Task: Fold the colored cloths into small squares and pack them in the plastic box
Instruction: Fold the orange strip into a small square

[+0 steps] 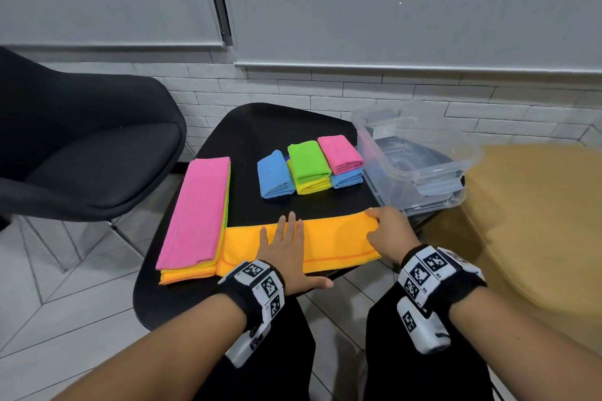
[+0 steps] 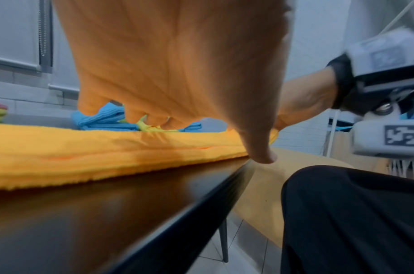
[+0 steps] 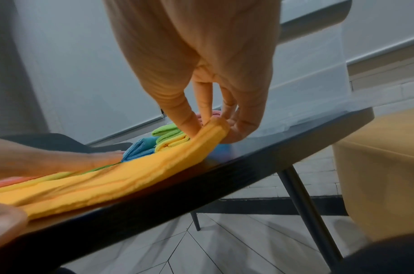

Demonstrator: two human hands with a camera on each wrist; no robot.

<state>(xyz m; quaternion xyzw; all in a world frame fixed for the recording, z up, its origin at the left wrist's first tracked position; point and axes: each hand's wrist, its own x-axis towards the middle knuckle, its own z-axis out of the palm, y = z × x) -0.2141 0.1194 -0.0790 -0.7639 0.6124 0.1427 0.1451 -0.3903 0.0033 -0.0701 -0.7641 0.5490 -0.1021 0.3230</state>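
Note:
An orange cloth (image 1: 338, 239), folded into a long strip, lies along the near edge of the black table (image 1: 247, 127). My left hand (image 1: 286, 244) presses flat on its middle with straight fingers. My right hand (image 1: 387, 231) pinches the strip's right end (image 3: 212, 129) between thumb and fingers. Several small folded cloths sit further back: a blue one (image 1: 275, 174), green on yellow (image 1: 306, 159), and pink on blue (image 1: 340, 153). The clear plastic box (image 1: 413, 153) stands at the table's right, empty as far as I can see.
A stack of long folded cloths with pink on top (image 1: 198, 212) lies at the table's left. The box's lid (image 1: 433, 198) lies under the box. A black chair (image 1: 81, 146) stands to the left, a tan cushion (image 1: 534, 221) to the right.

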